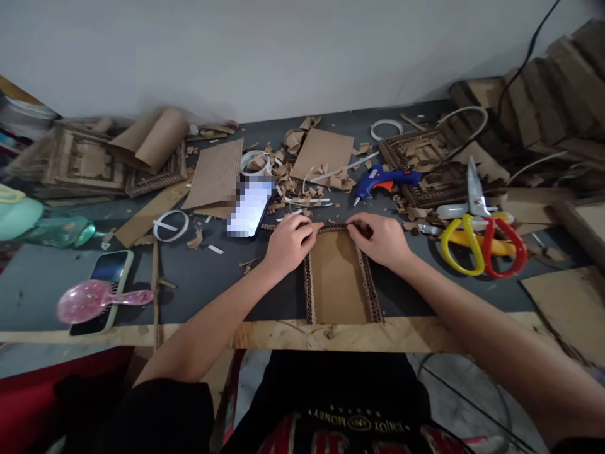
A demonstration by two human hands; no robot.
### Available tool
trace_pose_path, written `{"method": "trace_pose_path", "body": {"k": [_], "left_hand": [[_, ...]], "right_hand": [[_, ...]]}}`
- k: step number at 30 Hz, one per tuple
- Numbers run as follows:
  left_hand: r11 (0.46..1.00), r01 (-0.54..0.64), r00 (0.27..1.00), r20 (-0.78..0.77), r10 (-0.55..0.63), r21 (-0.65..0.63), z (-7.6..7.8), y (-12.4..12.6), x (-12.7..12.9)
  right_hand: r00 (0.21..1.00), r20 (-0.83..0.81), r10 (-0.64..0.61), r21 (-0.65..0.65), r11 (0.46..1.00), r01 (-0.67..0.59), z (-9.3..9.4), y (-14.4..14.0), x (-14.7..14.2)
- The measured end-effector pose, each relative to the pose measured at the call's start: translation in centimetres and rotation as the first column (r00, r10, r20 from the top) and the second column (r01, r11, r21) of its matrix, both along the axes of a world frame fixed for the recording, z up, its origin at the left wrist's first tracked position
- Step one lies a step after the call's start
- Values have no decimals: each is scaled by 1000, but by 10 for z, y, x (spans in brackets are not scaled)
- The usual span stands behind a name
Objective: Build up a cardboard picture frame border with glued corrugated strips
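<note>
A tan cardboard panel (338, 277) lies at the table's front edge, with corrugated edging along its left and right sides. Across its far edge runs a corrugated cardboard strip (334, 227), which sticks out past the left corner. My left hand (290, 244) is closed with its fingers on this strip near the far left corner. Thumb and finger of my right hand (382, 239) pinch the strip's other end at the far right corner. Beyond the right hand lies a blue glue gun (385, 180), its nozzle pointing toward the panel.
Scissors (479, 233) with yellow and red handles lie at right. A lit phone (248, 208) stands left of the panel. A pink hairbrush (89, 301) rests on another phone (111, 268). Cardboard scraps (321, 176) cover the back; framed cardboard pieces (89, 157) are piled at left.
</note>
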State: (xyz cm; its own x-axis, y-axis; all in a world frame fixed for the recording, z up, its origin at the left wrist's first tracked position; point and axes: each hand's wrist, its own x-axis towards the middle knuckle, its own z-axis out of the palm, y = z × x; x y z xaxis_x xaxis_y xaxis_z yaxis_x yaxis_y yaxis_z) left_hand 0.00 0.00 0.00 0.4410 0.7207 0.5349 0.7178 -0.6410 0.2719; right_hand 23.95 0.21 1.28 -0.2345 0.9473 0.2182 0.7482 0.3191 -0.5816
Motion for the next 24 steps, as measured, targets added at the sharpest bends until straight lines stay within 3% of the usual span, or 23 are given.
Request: {"method": "trace_pose_path", "body": {"k": [15,19,22,24], "left_hand": [[998,-46,999,-4,46,-32,1,-3,3],[995,-79,997,-6,78,-66,8,-4,1],[967,-240,971,2,241,-89,22,8,-20],[881,-458,888,-15,459,-117,33,23,-43]], "right_hand": [[995,-92,35,47,998,-31,-4,2,2],[998,-65,28,32,999,-26,-4,2,1],[999,-32,12,10,1000,-11,-4,1,1],[999,-32,4,-3,1000,-4,-4,1,2]]}}
